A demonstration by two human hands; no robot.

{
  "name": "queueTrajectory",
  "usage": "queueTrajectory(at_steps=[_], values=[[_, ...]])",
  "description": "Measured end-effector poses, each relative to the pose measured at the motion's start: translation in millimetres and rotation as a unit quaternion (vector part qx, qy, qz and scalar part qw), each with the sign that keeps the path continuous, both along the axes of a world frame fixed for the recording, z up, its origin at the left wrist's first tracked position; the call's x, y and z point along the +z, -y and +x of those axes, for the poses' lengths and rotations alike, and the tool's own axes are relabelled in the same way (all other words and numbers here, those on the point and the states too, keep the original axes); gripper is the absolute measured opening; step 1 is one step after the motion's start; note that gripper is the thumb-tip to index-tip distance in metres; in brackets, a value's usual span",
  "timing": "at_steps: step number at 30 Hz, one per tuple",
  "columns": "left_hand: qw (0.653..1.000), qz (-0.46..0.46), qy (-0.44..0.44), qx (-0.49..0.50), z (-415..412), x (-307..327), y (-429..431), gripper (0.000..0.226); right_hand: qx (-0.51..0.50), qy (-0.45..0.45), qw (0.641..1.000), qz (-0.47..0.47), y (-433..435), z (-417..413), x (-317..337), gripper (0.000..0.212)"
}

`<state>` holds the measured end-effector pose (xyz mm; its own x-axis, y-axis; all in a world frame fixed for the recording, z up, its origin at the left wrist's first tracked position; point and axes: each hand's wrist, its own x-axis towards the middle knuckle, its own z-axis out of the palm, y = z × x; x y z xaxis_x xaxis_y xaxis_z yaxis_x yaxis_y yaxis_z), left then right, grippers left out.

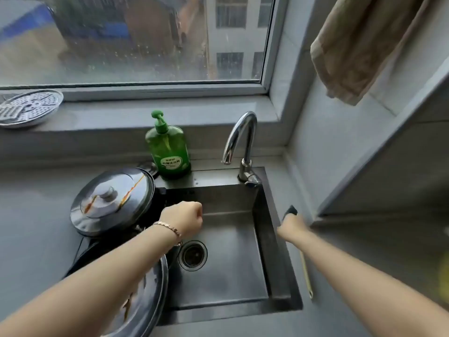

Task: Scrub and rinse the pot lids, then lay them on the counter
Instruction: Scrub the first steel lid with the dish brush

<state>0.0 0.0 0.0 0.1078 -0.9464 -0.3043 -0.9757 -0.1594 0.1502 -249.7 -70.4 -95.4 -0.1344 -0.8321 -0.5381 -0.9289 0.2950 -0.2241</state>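
A person stands at a steel sink (230,268) under a rain-spotted window (121,40); only the 2 bare forearms show.

The left hand (182,218) hangs over the left half of the basin, just above the round drain (192,255). Its fingers are curled under into a fist, back of the hand up, and nothing shows inside it. A thin chain bracelet (167,228) circles that wrist.

The right hand (294,222) reaches across the sink's right rim to the grey counter (364,251) there. It is blurred. A small dark pad (290,211) sticks out past its fingertips, and I cannot tell whether the fingers grip it or only touch it. A thin pale stick (306,273) lies on the counter beside the rim, partly under that forearm.

There are 2 steel pot lids at the sink's left edge. The far lid (111,200), with a round knob on top and orange streaks across it, sits tilted on dark cookware, just left of the fist. The near lid (145,300) lies lower left, partly hidden under the left forearm and overhanging the sink's rim.

Behind the basin a green pump bottle (168,152) stands upright, with a curved chrome tap (243,135) to its right. A perforated metal tray (29,109) rests on the windowsill at far left. A beige towel (359,45) hangs at upper right.
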Motion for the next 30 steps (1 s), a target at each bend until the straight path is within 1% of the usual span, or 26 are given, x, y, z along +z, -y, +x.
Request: queueTrajectory(at_steps=[1, 2, 4, 9, 11, 13, 15, 17, 18, 19, 20, 21, 22, 23, 24, 25, 28, 30], values=[[1.000, 0.017, 0.008, 0.004, -1, -3, -2, 0.021, -0.040, -0.031, 0.999, 0.005, -1, -5, -9, 0.056], [1.000, 0.008, 0.000, 0.017, 1, -9, -1, 0.021, -0.082, -0.044, 0.996, -0.007, -2, -10, -15, 0.061], [0.999, 0.009, -0.006, 0.031, 4, -22, -3, 0.020, -0.117, -0.048, 0.991, -0.036, -3, -17, -25, 0.053], [0.995, 0.015, -0.042, 0.086, 13, -40, 9, 0.021, -0.177, 0.041, 0.979, -0.090, 7, -26, -49, 0.035], [0.994, 0.025, -0.044, 0.095, 19, -45, 12, 0.021, -0.163, 0.082, 0.979, -0.092, 9, -18, -44, 0.026], [0.994, 0.033, -0.044, 0.096, 23, -46, 17, 0.021, -0.100, 0.129, 0.979, -0.125, 14, -3, -29, 0.032], [0.993, 0.033, -0.050, 0.102, 27, -45, 21, 0.022, -0.051, 0.187, 0.965, -0.176, 24, 16, -8, 0.040], [0.991, 0.031, -0.060, 0.115, 30, -43, 25, 0.021, -0.030, 0.239, 0.944, -0.225, 40, 37, 12, 0.051], [0.990, 0.031, -0.065, 0.121, 31, -43, 27, 0.021, -0.031, 0.253, 0.937, -0.238, 48, 47, 19, 0.053], [0.989, 0.031, -0.068, 0.125, 32, -43, 28, 0.021, -0.035, 0.259, 0.934, -0.243, 57, 56, 25, 0.050], [0.989, 0.031, -0.072, 0.126, 33, -43, 28, 0.021, -0.044, 0.251, 0.937, -0.240, 67, 64, 24, 0.044], [0.989, 0.031, -0.073, 0.126, 33, -42, 27, 0.021, -0.058, 0.229, 0.947, -0.218, 76, 71, 23, 0.037], [0.988, 0.031, -0.075, 0.128, 33, -42, 26, 0.022, -0.072, 0.203, 0.959, -0.183, 84, 77, 19, 0.035], [0.988, 0.032, -0.081, 0.130, 34, -42, 25, 0.022, -0.083, 0.181, 0.969, -0.143, 88, 81, 16, 0.039], [0.987, 0.032, -0.087, 0.132, 34, -42, 23, 0.021, -0.093, 0.168, 0.974, -0.119, 90, 84, 13, 0.040], [0.986, 0.032, -0.093, 0.134, 34, -42, 21, 0.021, -0.100, 0.160, 0.975, -0.114, 90, 86, 12, 0.040], [0.985, 0.029, -0.106, 0.136, 34, -44, 16, 0.021, -0.102, 0.141, 0.975, -0.141, 85, 87, 11, 0.034], [0.984, 0.028, -0.109, 0.137, 34, -44, 14, 0.020, -0.118, 0.148, 0.971, -0.144, 81, 86, 9, 0.032]])
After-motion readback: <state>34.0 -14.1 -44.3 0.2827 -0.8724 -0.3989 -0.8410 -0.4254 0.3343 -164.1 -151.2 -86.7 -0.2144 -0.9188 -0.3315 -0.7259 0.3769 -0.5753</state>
